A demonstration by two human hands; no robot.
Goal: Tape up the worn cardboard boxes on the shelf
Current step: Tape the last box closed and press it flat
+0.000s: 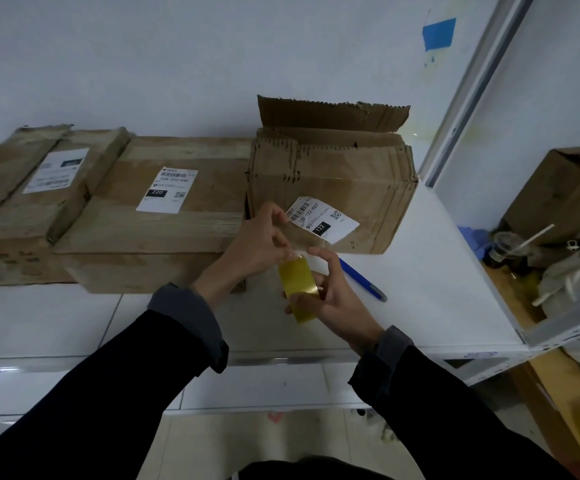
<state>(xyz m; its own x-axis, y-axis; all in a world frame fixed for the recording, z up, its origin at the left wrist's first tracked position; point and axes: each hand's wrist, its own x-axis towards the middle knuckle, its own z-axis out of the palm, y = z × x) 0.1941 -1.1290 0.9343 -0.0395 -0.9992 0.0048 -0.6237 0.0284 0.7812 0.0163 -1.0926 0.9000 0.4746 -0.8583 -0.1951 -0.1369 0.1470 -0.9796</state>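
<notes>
- Dark sleeves (163, 358) reach in over the shelf's front edge.
- The right hand (330, 299) curls around a glossy yellow tape roll (295, 285); the left hand (257, 244) pinches its clear free end (299, 242).
- Best to draw the strip out taut and level before it touches cardboard.
- The torn box (333, 188), corrugated and ragged-flapped, sits at the white shelf's (437, 271) right end, two smoother taped boxes (150, 220) beside it.
- A blue pen (363, 278) lies near.

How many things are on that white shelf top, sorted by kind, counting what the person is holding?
Cardboard boxes: 3, the left box, the middle box and the torn open box
Tape rolls: 1, the yellow tape roll, held over the shelf
Pens: 1, the blue pen
Total: 5
</notes>
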